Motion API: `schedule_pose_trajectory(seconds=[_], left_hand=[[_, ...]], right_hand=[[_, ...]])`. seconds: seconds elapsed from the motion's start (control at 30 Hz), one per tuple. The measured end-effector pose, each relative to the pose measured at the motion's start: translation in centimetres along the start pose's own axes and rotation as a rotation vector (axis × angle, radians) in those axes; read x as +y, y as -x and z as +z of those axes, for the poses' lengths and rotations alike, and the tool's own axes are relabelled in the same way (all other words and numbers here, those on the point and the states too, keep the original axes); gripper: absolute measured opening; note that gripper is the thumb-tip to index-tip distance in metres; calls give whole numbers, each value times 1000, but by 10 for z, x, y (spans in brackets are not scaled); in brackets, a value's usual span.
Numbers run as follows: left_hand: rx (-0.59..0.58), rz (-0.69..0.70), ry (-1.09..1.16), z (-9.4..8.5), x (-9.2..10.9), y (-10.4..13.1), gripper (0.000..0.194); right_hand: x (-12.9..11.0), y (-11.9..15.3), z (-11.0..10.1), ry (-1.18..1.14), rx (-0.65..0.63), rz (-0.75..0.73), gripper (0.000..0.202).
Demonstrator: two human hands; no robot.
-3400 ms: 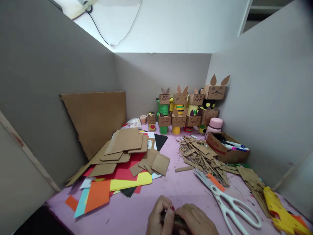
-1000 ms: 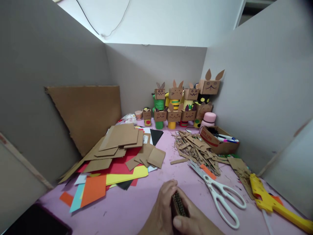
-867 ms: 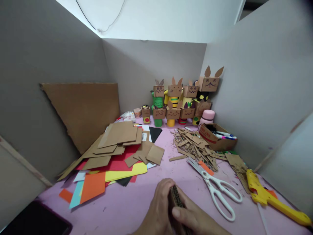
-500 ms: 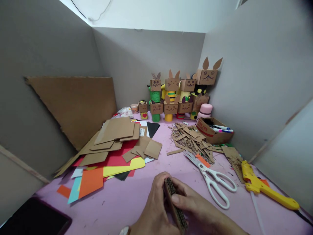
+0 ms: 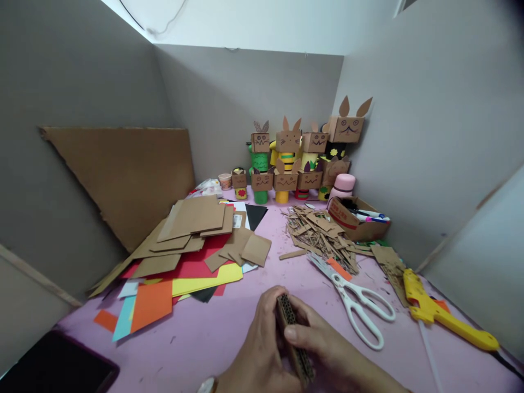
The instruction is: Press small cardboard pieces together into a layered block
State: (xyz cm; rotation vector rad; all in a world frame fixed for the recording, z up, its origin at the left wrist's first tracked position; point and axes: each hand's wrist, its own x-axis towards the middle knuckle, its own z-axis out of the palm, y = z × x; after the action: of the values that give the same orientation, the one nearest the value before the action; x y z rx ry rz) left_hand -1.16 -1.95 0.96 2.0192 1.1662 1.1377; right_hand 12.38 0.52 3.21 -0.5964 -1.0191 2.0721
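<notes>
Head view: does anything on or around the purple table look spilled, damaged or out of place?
Two things. The big cardboard sheet standing at the left has a ragged, torn-looking edge. Right of centre, cardboard scraps lie in a loose, messy heap directly on the table.

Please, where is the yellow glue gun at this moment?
In the head view, the yellow plastic glue gun lies on the purple tabletop at the far right, just right of the white-handled scissors.
</notes>
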Motion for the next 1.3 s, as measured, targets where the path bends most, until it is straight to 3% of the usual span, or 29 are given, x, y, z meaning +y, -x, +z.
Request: schedule_pose_trajectory(seconds=[0.3,0.57,0.73,0.93,1.17,1.3], left_hand=[[-121,-166,303,-7,-10,0,126],[-55,-244,202,-8,-7,-8,101],[-56,-239,269,-9,-9,-5,104],[-56,-156,251,-11,-15,-4,112],[11,-198,151,-11,-4,-6,101],[-8,-185,189,-9,-11,-6,102]], right_hand=[[0,0,-3,-13,87,6,56],[-8,-4,-1,45,244,5,52],[-10,-3,-1,52,246,-35,49],[-10,-1,-4,138,190,-88,62],[-8,-3,-7,180,152,-87,64],[-6,-6,-9,176,143,-77,67]])
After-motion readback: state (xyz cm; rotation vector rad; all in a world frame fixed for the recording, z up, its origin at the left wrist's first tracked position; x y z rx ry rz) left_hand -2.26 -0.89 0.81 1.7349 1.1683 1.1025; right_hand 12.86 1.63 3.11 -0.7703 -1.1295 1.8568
